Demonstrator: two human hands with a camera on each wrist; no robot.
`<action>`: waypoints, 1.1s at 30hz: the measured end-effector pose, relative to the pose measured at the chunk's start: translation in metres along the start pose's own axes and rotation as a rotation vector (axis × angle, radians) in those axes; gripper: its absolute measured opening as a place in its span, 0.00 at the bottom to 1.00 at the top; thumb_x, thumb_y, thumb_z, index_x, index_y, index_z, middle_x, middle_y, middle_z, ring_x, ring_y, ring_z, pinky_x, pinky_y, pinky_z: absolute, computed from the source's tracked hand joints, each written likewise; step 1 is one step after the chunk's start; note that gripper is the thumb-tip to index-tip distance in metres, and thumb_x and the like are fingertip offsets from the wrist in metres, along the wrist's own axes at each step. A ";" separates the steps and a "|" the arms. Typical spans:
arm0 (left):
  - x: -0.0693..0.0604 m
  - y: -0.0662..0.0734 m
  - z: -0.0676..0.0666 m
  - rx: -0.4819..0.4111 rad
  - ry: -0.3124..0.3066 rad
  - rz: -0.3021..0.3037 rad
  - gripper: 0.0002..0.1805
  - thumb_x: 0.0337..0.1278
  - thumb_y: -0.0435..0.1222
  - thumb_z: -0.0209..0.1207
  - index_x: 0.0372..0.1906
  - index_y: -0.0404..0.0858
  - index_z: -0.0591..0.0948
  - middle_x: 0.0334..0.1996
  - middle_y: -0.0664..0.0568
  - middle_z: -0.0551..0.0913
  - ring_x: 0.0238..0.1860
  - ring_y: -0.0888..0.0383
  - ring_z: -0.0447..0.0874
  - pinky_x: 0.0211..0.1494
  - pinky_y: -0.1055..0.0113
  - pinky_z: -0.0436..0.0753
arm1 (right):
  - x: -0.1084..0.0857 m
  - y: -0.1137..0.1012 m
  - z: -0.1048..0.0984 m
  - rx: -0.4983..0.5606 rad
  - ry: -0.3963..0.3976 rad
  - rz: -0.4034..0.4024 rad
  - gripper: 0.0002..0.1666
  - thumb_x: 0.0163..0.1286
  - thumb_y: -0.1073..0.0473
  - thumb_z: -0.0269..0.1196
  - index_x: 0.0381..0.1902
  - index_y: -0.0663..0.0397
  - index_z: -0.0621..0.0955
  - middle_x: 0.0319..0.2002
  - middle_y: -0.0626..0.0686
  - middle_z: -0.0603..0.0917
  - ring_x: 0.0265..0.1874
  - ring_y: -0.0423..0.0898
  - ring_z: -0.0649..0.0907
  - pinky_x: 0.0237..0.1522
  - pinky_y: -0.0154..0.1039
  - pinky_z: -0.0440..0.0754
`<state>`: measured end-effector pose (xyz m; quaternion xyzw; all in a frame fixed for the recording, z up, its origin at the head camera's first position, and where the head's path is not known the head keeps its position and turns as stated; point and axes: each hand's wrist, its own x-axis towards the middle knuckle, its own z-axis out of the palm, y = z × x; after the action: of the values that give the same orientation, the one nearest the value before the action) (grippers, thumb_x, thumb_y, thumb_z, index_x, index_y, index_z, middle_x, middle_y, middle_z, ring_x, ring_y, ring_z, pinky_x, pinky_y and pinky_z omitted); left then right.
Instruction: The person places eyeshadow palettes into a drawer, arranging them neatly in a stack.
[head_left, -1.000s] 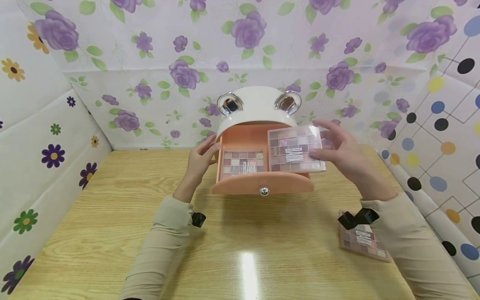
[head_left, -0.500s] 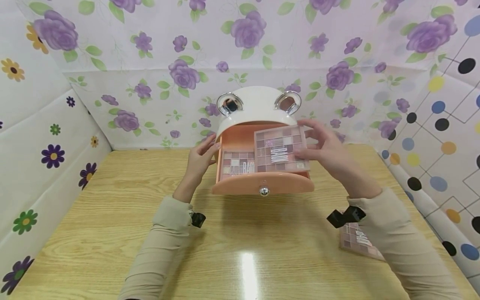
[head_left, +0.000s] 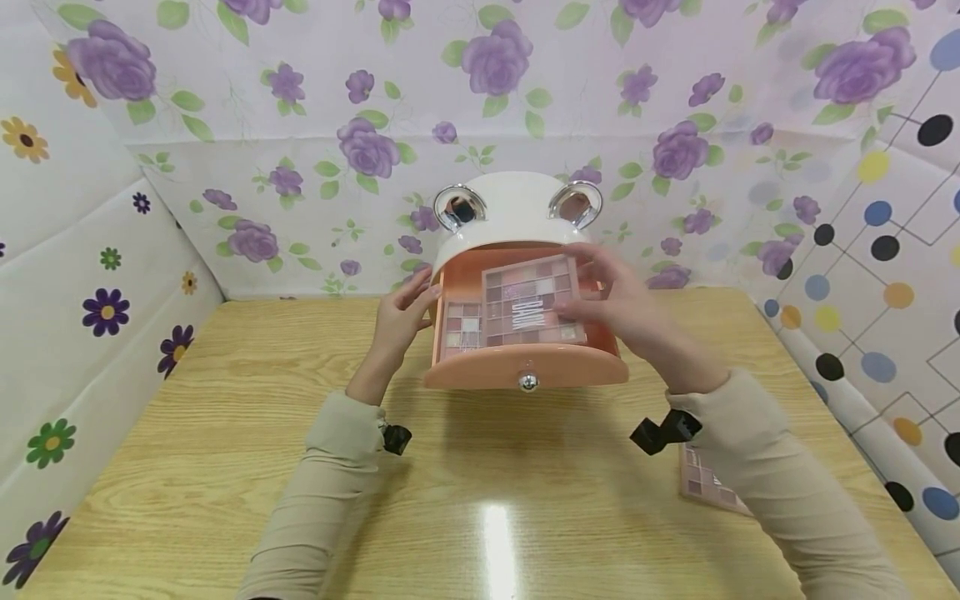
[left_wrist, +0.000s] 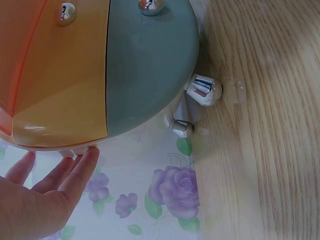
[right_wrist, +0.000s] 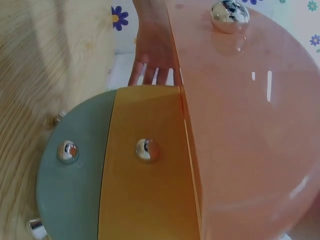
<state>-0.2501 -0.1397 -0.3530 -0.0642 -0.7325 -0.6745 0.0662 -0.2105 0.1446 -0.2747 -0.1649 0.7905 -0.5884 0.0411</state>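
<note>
A white, rounded storage box stands at the back of the table with its peach top drawer pulled out. My right hand grips a clear-lidded eyeshadow palette by its right edge, thumb in front, slightly tilted over the drawer. Behind it, a second eyeshadow palette lies in the drawer's left part, partly covered. My left hand rests against the box's left side; in the left wrist view its fingers are extended against the wall. The right wrist view does not show the right hand.
A third eyeshadow palette lies on the wooden table, partly under the right forearm. Below the open drawer are a mustard drawer and a green drawer, both closed, with silver knobs. Floral cloth walls surround the table.
My right hand has carried its palette leftward, from the drawer's right edge to over its middle, covering more of the palette inside. The left hand has stayed in place.
</note>
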 end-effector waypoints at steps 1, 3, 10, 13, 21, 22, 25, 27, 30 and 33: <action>0.000 0.000 0.000 0.002 0.000 0.000 0.27 0.58 0.41 0.56 0.63 0.43 0.70 0.55 0.43 0.74 0.51 0.53 0.75 0.40 0.66 0.81 | 0.001 -0.001 0.002 0.003 -0.003 0.011 0.43 0.51 0.70 0.68 0.64 0.50 0.64 0.50 0.60 0.69 0.43 0.53 0.76 0.41 0.38 0.78; 0.000 0.000 0.000 0.002 0.001 0.000 0.26 0.58 0.41 0.56 0.63 0.43 0.70 0.55 0.42 0.74 0.51 0.53 0.75 0.38 0.69 0.81 | 0.002 -0.002 0.006 0.010 -0.012 0.034 0.44 0.51 0.69 0.68 0.64 0.49 0.63 0.51 0.59 0.69 0.44 0.53 0.76 0.42 0.38 0.78; 0.000 -0.001 -0.001 0.009 0.004 -0.009 0.27 0.58 0.42 0.56 0.63 0.44 0.70 0.55 0.43 0.74 0.51 0.52 0.74 0.43 0.62 0.81 | 0.007 -0.002 0.016 0.015 -0.051 0.049 0.46 0.50 0.67 0.69 0.65 0.51 0.62 0.52 0.59 0.71 0.43 0.53 0.77 0.39 0.40 0.80; 0.000 -0.001 -0.001 0.009 0.004 -0.010 0.27 0.57 0.43 0.56 0.63 0.44 0.70 0.55 0.43 0.74 0.52 0.52 0.74 0.46 0.57 0.80 | 0.009 -0.001 0.018 -0.010 -0.066 0.056 0.45 0.52 0.65 0.69 0.65 0.52 0.61 0.51 0.60 0.71 0.43 0.52 0.78 0.38 0.40 0.80; 0.001 -0.003 0.000 -0.001 0.004 -0.012 0.27 0.57 0.43 0.55 0.63 0.44 0.70 0.56 0.42 0.73 0.53 0.51 0.73 0.48 0.53 0.78 | 0.009 0.001 0.019 0.008 -0.180 0.104 0.38 0.59 0.64 0.63 0.66 0.55 0.61 0.52 0.61 0.72 0.40 0.52 0.81 0.36 0.42 0.82; 0.001 -0.003 0.000 -0.002 0.004 -0.011 0.27 0.57 0.43 0.55 0.63 0.44 0.70 0.56 0.42 0.73 0.53 0.51 0.73 0.49 0.52 0.77 | 0.009 0.001 0.019 -0.003 -0.193 0.101 0.38 0.59 0.64 0.62 0.67 0.55 0.61 0.52 0.62 0.72 0.41 0.52 0.81 0.37 0.42 0.82; 0.001 -0.005 0.000 0.000 0.006 -0.009 0.27 0.57 0.43 0.55 0.63 0.43 0.69 0.56 0.41 0.73 0.53 0.50 0.73 0.49 0.52 0.77 | 0.010 0.002 0.018 -0.038 -0.208 0.091 0.39 0.59 0.65 0.62 0.67 0.57 0.61 0.53 0.62 0.72 0.44 0.53 0.79 0.39 0.41 0.81; 0.001 -0.005 -0.001 0.003 0.007 -0.007 0.27 0.57 0.43 0.55 0.63 0.43 0.70 0.56 0.42 0.73 0.53 0.50 0.73 0.47 0.55 0.79 | 0.010 0.002 0.018 -0.071 -0.206 0.087 0.39 0.59 0.65 0.63 0.67 0.58 0.60 0.53 0.62 0.72 0.45 0.53 0.78 0.40 0.40 0.80; 0.001 -0.004 -0.001 0.006 0.009 -0.006 0.27 0.57 0.43 0.56 0.63 0.44 0.70 0.56 0.42 0.73 0.52 0.51 0.74 0.44 0.61 0.80 | 0.011 0.003 0.018 -0.120 -0.198 0.089 0.39 0.58 0.64 0.64 0.66 0.62 0.61 0.52 0.62 0.73 0.46 0.54 0.79 0.43 0.40 0.79; 0.001 -0.004 -0.001 0.011 0.008 -0.004 0.27 0.57 0.43 0.56 0.63 0.44 0.70 0.56 0.42 0.73 0.52 0.51 0.74 0.43 0.63 0.81 | 0.012 0.004 0.017 -0.169 -0.196 0.089 0.39 0.56 0.63 0.65 0.64 0.63 0.63 0.51 0.62 0.74 0.45 0.53 0.79 0.43 0.41 0.78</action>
<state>-0.2514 -0.1408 -0.3563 -0.0596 -0.7359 -0.6711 0.0682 -0.2177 0.1264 -0.2820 -0.1893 0.8361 -0.4983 0.1299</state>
